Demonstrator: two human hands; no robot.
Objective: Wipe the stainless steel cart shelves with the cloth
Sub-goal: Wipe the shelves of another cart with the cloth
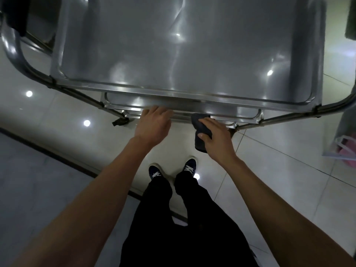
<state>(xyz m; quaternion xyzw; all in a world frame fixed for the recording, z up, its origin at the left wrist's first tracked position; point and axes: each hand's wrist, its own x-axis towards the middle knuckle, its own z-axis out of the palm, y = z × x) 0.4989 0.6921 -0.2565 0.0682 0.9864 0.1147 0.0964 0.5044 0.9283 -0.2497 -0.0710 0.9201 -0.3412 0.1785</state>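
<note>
Far left, 9 o'clock: curved stainless steel tube handle of the cart [13, 53], with a dark item hanging over it at 11 o'clock, too dim to identify.

Centre, 12 o'clock: three-tier stainless steel cart, top shelf [183, 45] a shiny shallow tray with a raised rim, streaked with reflections. Edges of the lower shelves [192, 110] peek out beneath its near rim.

Left hand [154, 126], just left of centre: fingers straight and spread, tips resting against the near rim of the cart, gripping nothing. It looks to be steadying the frame.

Right hand [215, 135], just right of centre: curled round a dark grey folded cloth [200, 130], whose upper end reaches the near edge of a lower shelf while its tail hangs down.

Handling, as a judgement: cloth is soft, light and limp; best bunched in the palm so the tail does not drag. The cart probably rolls, and polished steel is slick, so bracing the rim makes sense.

Far right, 3 o'clock: clear plastic bag with something pink [344, 145] on the pale tiled floor [289, 170].
</note>
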